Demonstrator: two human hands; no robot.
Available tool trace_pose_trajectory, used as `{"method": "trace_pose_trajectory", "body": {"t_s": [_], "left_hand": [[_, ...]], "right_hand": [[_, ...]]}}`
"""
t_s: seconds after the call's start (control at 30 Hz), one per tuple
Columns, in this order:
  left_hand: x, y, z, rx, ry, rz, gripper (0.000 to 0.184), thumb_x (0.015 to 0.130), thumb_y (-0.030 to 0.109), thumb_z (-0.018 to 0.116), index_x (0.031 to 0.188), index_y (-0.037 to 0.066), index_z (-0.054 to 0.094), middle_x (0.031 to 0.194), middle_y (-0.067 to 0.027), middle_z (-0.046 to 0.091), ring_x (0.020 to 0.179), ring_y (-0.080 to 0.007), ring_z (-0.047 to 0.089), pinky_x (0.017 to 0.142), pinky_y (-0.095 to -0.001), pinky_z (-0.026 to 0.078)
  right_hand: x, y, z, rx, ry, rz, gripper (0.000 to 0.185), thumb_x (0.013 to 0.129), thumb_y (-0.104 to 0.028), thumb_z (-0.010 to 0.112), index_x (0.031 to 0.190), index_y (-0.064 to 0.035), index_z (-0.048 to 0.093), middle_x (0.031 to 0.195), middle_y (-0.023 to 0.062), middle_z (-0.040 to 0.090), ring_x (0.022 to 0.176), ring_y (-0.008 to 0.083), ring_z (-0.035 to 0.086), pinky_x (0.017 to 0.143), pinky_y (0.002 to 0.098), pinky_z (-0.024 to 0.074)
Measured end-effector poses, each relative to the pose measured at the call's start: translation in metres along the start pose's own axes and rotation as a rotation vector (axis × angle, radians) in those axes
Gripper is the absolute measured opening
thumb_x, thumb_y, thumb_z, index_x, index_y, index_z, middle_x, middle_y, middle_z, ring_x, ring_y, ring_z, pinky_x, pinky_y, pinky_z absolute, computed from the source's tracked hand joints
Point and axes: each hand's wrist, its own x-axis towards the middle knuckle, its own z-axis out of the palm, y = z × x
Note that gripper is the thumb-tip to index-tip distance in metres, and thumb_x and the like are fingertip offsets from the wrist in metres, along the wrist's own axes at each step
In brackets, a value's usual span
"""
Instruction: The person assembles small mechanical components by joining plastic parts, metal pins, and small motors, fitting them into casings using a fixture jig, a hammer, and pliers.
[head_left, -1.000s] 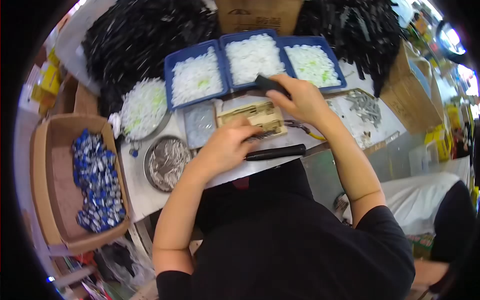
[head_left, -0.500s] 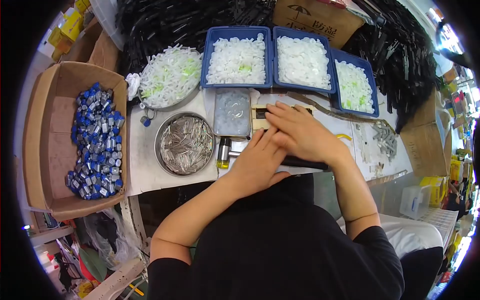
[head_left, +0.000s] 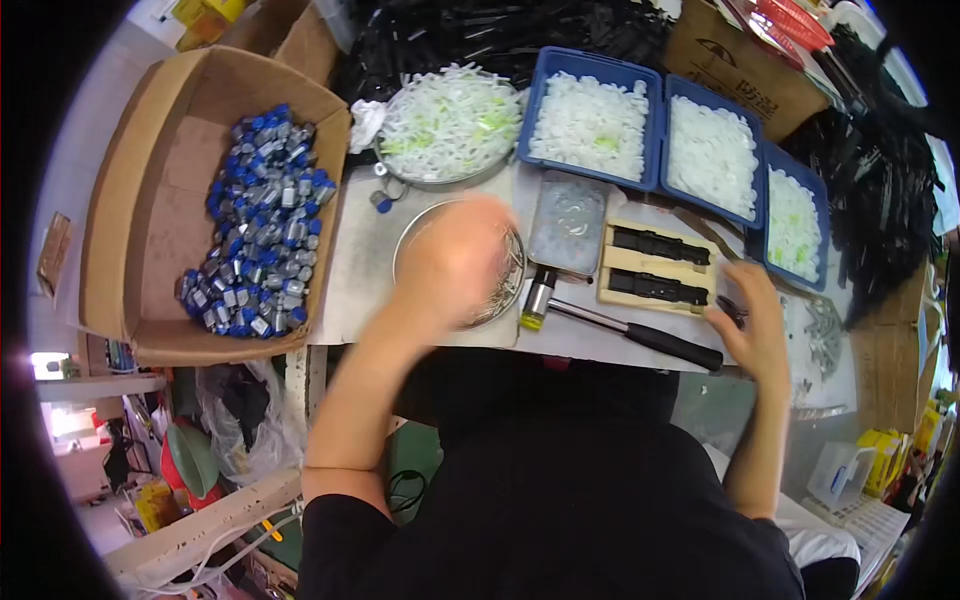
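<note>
My left hand (head_left: 465, 255), smeared by motion, is over a round metal bowl (head_left: 400, 262) of thin metal pins (head_left: 508, 275); its fingers cannot be made out. At the right end of a pale wooden fixture (head_left: 655, 268) is my right hand (head_left: 752, 320), thumb and fingers apart. A small dark object (head_left: 733, 311) shows between them; whether they touch it is unclear. Two black slotted parts, an upper one (head_left: 660, 245) and a lower one (head_left: 657, 288), lie in the fixture's grooves. In front of it rests a hammer (head_left: 640, 335) with a black grip and a yellow-tipped head.
On the left is a cardboard box (head_left: 150, 220) of blue-capped metal pieces (head_left: 262, 220). Behind stand a round pan of white and green pieces (head_left: 450, 125), blue trays (head_left: 650, 180) of white pieces and a clear container (head_left: 570, 225). Black strips (head_left: 440, 45) are heaped at the back.
My hands have parted from over the fixture. My left hand has moved to the bowl of pins, my right hand to the fixture's right end. The black parts and hammer are uncovered; the view has shifted.
</note>
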Motion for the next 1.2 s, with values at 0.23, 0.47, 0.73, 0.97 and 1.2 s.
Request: {"method": "trace_pose_trajectory", "body": {"t_s": [0.23, 0.47, 0.73, 0.97, 1.2], "left_hand": [[-0.018, -0.046, -0.035, 0.353, 0.033, -0.44, 0.019, 0.049, 0.011, 0.049, 0.061, -0.001, 0.041, 0.063, -0.0118, 0.039, 0.059, -0.0235, 0.038, 0.051, -0.027, 0.031], [0.0, -0.006, -0.002, -0.982, 0.413, -0.671, 0.016, 0.054, 0.007, 0.047, 0.069, 0.002, 0.042, 0.059, -0.0022, 0.043, 0.052, -0.0066, 0.04, 0.048, -0.0156, 0.033], [0.001, 0.02, 0.019, -1.353, -0.168, -0.618, 0.014, 0.056, 0.003, 0.044, 0.069, 0.0, 0.04, 0.063, -0.0021, 0.043, 0.057, -0.0058, 0.041, 0.049, -0.0151, 0.033], [-0.01, -0.074, -0.032, 0.357, 0.153, -0.502, 0.018, 0.053, 0.001, 0.041, 0.07, 0.0, 0.04, 0.063, -0.011, 0.041, 0.052, -0.0207, 0.042, 0.047, -0.0245, 0.033], [-0.005, -0.085, -0.019, 0.262, 0.183, -0.529, 0.017, 0.052, 0.005, 0.045, 0.068, 0.0, 0.04, 0.062, -0.012, 0.043, 0.056, -0.0221, 0.042, 0.05, -0.0251, 0.033]], "right_hand": [[-0.021, -0.001, -0.011, -0.054, 0.072, 0.152, 0.026, 0.049, -0.007, 0.047, 0.073, -0.0003, 0.038, 0.072, 0.0109, 0.037, 0.066, 0.0211, 0.037, 0.057, 0.0249, 0.0298], [0.025, -0.023, 0.025, 0.241, 0.175, -0.402, 0.023, 0.048, 0.0, 0.047, 0.068, 0.0, 0.038, 0.066, 0.0109, 0.039, 0.061, 0.02, 0.04, 0.053, 0.024, 0.0324], [0.047, -0.051, 0.049, 0.475, 0.094, -0.514, 0.018, 0.047, -0.001, 0.049, 0.062, -0.001, 0.038, 0.059, 0.0075, 0.041, 0.05, 0.0177, 0.041, 0.043, 0.0221, 0.0338], [0.055, -0.011, 0.04, 0.089, 0.033, -0.232, 0.012, 0.048, -0.005, 0.046, 0.06, -0.0023, 0.043, 0.058, 0.0073, 0.043, 0.056, 0.02, 0.04, 0.05, 0.0252, 0.0323], [0.059, -0.011, 0.058, 0.128, 0.072, -0.365, 0.011, 0.049, -0.006, 0.045, 0.06, -0.0039, 0.045, 0.059, 0.0058, 0.043, 0.056, 0.0187, 0.039, 0.05, 0.0249, 0.0301]]}}
